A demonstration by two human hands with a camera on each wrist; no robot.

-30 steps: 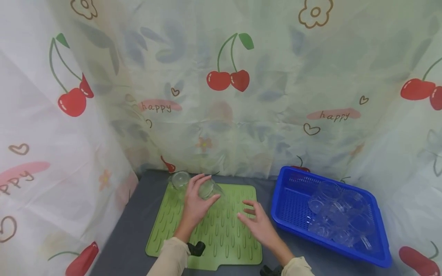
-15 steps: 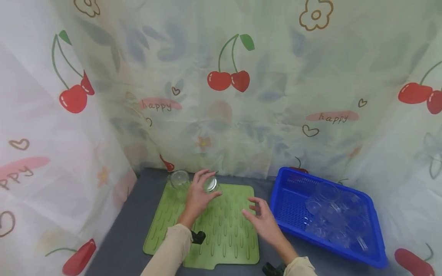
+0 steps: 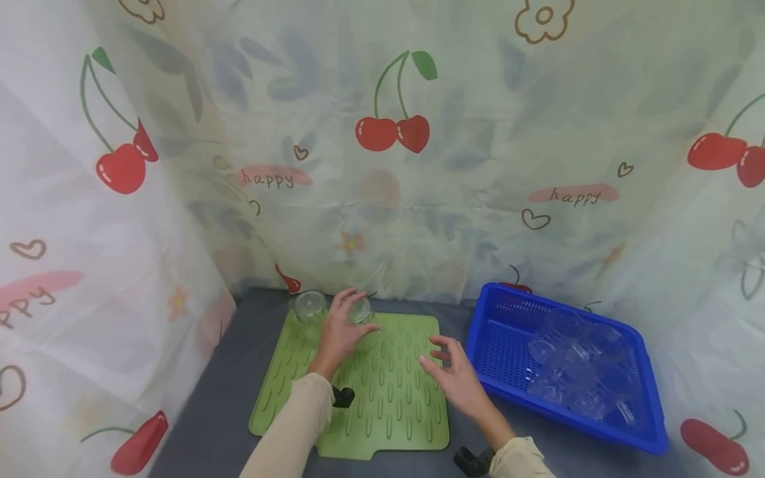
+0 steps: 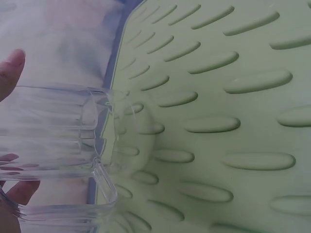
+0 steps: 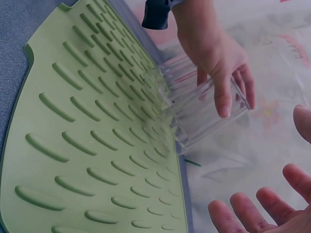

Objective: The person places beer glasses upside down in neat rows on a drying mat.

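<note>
My left hand (image 3: 339, 332) holds a clear glass mug (image 3: 360, 311) bottom-up at the back of the green ridged mat (image 3: 406, 425). In the right wrist view its thumb lies along the near side of the mug (image 5: 199, 116), with fingers behind it. The mug's rim is at the mat; firm contact is hard to tell through the glass. A handle (image 4: 109, 191) shows in the left wrist view. Beside it, at the mat's back left corner, stands another upturned glass mug (image 3: 311, 305). My right hand (image 3: 455, 378) hovers over the mat's right edge, fingers loosely bent, holding nothing.
A blue perforated basket (image 3: 485, 332) with several clear glass mugs (image 3: 580, 365) stands to the right of the mat. The dark grey table (image 3: 209, 398) borders a printed curtain (image 3: 394, 219) at the back and sides.
The held mug was tilted one second ago. My left hand has turned it bottom-up and brought it to the back of the mat. My right hand has shifted slightly right.
</note>
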